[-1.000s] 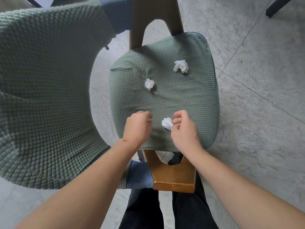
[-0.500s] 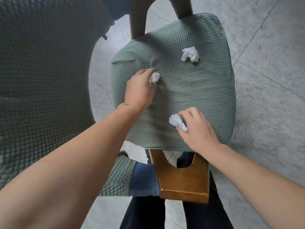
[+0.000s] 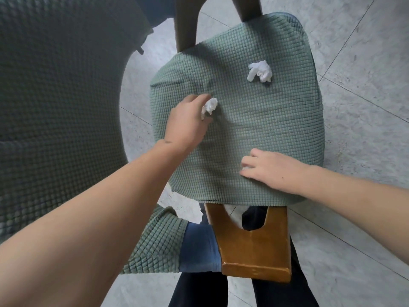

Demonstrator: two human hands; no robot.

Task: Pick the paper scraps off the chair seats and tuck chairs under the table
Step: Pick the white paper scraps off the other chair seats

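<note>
Both hands on the green chair seat [image 3: 254,134], collecting paper scraps.

Left hand [image 3: 188,120]: grip pinching a white scrap [image 3: 209,106] near the seat's left edge; right hand [image 3: 272,168]: fingers curled over a second scrap [image 3: 245,168], barely visible, near the front edge; third scrap [image 3: 260,71] lies loose toward the back right corner; tiled floor [image 3: 358,107] below.

Both bare arms reach forward and down. The left hand [image 3: 188,120] is farther out, its fingers curled and pinching. The right hand [image 3: 269,168] is closer in and lies low, with its fingers curled under the palm.
</note>
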